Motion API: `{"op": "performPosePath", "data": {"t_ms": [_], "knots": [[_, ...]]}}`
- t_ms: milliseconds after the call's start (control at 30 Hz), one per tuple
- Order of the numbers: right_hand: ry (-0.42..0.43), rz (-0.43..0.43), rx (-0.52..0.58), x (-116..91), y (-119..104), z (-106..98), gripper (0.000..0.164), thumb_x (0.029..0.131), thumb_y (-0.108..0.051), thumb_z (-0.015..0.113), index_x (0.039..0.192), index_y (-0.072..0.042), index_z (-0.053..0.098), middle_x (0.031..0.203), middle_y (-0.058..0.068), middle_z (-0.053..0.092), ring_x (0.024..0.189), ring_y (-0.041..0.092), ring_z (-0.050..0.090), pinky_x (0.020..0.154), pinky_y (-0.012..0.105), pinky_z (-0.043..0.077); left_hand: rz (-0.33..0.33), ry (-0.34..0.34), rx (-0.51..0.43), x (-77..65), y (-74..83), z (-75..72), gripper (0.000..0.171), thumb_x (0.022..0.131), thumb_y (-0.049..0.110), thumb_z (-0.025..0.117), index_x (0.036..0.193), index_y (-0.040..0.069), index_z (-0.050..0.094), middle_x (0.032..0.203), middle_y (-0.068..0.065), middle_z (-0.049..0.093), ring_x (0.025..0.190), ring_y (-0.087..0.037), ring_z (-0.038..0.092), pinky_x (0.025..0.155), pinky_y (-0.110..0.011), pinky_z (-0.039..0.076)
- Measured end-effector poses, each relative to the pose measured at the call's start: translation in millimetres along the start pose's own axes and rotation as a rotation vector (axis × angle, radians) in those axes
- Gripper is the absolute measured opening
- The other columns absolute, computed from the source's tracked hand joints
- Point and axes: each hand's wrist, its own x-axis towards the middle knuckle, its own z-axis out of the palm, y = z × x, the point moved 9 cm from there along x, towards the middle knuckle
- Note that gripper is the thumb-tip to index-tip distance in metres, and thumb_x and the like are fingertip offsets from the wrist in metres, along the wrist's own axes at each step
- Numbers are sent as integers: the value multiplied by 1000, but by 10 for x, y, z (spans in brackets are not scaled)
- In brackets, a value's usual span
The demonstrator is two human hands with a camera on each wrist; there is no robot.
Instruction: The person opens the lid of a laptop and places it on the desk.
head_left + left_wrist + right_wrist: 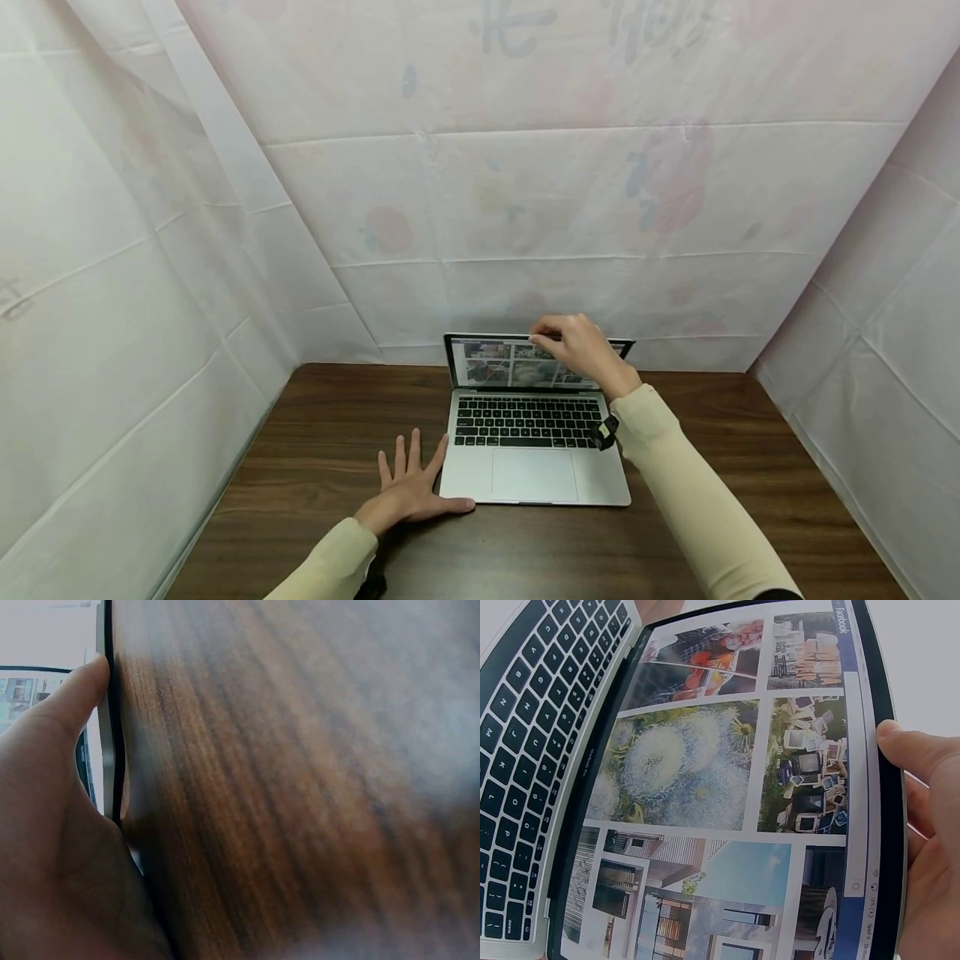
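A silver laptop [534, 475] stands open on the table, its lit screen [487, 372] showing a page of pictures. With thumb and curled fingers, my right hand [581, 343] pinches the top edge of the screen. The right wrist view has the thumb of that hand [930, 802] on the black bezel [883, 682] and its fingers behind the lid. Fingers spread, my left hand [411, 492] lies at the laptop's front left corner. Its thumb reaches the front edge in the head view. In the left wrist view that thumb [75, 694] touches the laptop's side.
The dark wooden table [315, 450] extends to both sides of the laptop. White printed cloth [525, 192] hangs behind the table, close to the screen, and more cloth [135, 350] hangs at the left and right. A black wrist device [604, 433] sits on the right sleeve.
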Motion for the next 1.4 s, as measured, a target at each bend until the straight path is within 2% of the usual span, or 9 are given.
{"op": "performPosePath", "data": {"t_ms": [267, 500, 767, 1133, 1400], "knots": [[2, 2, 22, 7, 18, -15, 19, 102, -25, 67, 113, -13, 77, 106, 5, 77, 90, 18, 73, 80, 39, 60, 13, -10, -15, -58, 68, -56, 133, 61, 101, 57, 167, 37, 9, 172, -18, -16, 156, -44, -20, 115, -70, -24], [-22, 15, 61, 24, 75, -23, 20, 102, -24, 68, 115, -12, 77, 107, 6, 77, 90, 18, 73, 80, 39, 60, 8, -26, 13, -119, 132, -117, 126, 68, 94, 62, 167, 33, 12, 172, -21, -11, 157, -48, -12, 116, -74, -14], [-11, 36, 41, 51, 86, -48, 22, 102, -24, 67, 116, -11, 78, 110, 8, 78, 91, 18, 74, 80, 40, 61, 9, -24, 12, -125, 145, -110, 126, 68, 93, 62, 167, 33, 12, 172, -21, -11, 157, -49, -12, 116, -75, -13], [42, 60, -11, 104, 76, -72, 23, 101, -26, 68, 116, -12, 79, 108, 8, 79, 82, 15, 73, 73, 38, 60, 12, -25, -11, -105, 125, -86, 129, 66, 97, 59, 167, 34, 10, 172, -20, -13, 157, -47, -16, 115, -71, -21], [56, 68, -17, 131, 89, -54, 22, 102, -27, 68, 115, -13, 79, 103, 6, 79, 73, 12, 70, 66, 37, 57, 16, 4, -33, -150, 123, -62, 128, 65, 98, 57, 167, 36, 10, 173, -19, -10, 157, -47, -14, 116, -71, -20]]}}
